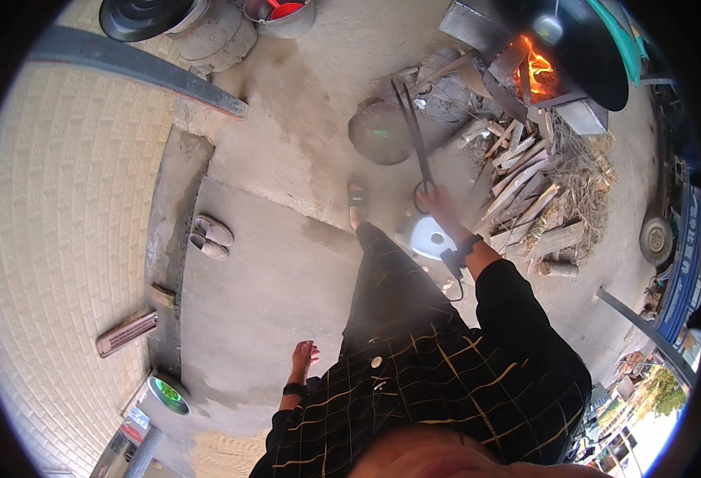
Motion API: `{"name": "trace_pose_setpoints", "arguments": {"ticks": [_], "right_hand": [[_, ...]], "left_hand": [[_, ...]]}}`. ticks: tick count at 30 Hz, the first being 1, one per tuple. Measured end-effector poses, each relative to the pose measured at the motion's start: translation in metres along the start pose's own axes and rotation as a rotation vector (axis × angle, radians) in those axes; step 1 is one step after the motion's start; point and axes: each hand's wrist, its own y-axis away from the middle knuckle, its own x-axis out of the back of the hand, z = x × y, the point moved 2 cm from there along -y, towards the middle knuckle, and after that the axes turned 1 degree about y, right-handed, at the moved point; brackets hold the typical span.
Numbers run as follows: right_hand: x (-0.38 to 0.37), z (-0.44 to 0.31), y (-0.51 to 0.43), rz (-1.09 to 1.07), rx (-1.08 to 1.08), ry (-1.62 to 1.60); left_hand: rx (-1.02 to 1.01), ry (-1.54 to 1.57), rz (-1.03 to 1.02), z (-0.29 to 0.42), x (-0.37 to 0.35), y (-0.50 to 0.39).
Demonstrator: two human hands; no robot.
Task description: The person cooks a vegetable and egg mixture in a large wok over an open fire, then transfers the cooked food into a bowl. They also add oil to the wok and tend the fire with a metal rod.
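My right hand grips the ring handles of long dark metal fire tongs, whose tips point toward the top of the view. My left hand hangs low beside my body, fingers apart, holding nothing. Beyond the tongs, a fire burns in the opening of a metal stove under a large black wok. A metal ladle is at the wok. A pile of split firewood lies below the stove. Near my right wrist stands a white plastic stool.
A round dark slab lies on the concrete beside the tongs. A pair of shoes rests at left. At the top are a metal pot and a round stove. A metal post crosses the upper left.
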Motion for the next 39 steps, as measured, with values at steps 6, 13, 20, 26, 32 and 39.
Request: {"name": "trace_pose_setpoints", "arguments": {"ticks": [6, 13, 20, 26, 32, 39], "right_hand": [[-0.082, 0.017, -0.084, 0.082, -0.110, 0.208], [-0.147, 0.047, -0.093, 0.204, -0.048, 0.362], [-0.219, 0.102, -0.101, -0.086, -0.497, -0.070], [-0.212, 0.105, -0.080, -0.013, -0.376, 0.195], [-0.172, -0.082, -0.048, -0.196, -0.479, -0.063], [-0.147, -0.409, -0.095, -0.327, 0.159, -0.625]], "left_hand": [[0.109, -0.090, 0.011, 0.091, 0.048, 0.013], [0.260, -0.102, -0.017, 0.196, 0.069, -0.026], [0.326, -0.305, -0.002, 0.273, 0.119, -0.074], [0.233, -0.419, -0.112, 0.351, 0.167, -0.121], [0.047, -0.386, -0.186, 0.490, 0.165, -0.139], [-0.196, -0.224, -0.552, 0.710, 0.036, -0.121]]}}
